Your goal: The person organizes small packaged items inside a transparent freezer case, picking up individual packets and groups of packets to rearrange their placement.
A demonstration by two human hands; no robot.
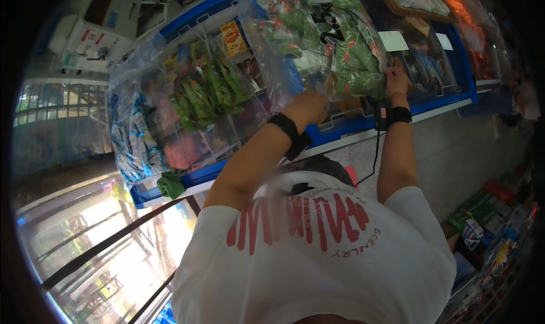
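Note:
A large clear plastic bag (pixel 313 64) full of green packets (pixel 355 53) lies across a blue-framed display chest with a clear top (pixel 451 98). Its outside bears black writing. At the bag's near left edge, my left hand (pixel 311 105) has its fingers curled on the plastic; the fingertips are partly hidden. My right hand (pixel 396 77) pinches the bag's right edge, thumb uppermost. Both wrists wear black straps with small devices. Left of the bag, loose green packets (pixel 208 90) rest on the chest's top, close to a yellow-orange box (pixel 233 39).
Blue-and-white packets (pixel 136 145) in clear plastic and a green cloth (pixel 170 185) occupy the chest's left end. A white machine (pixel 100 39) stands beyond it. A wicker tray (pixel 415 2) sits far right, near an orange-filled bag (pixel 472 39). Another person (pixel 526 96) is at the right edge.

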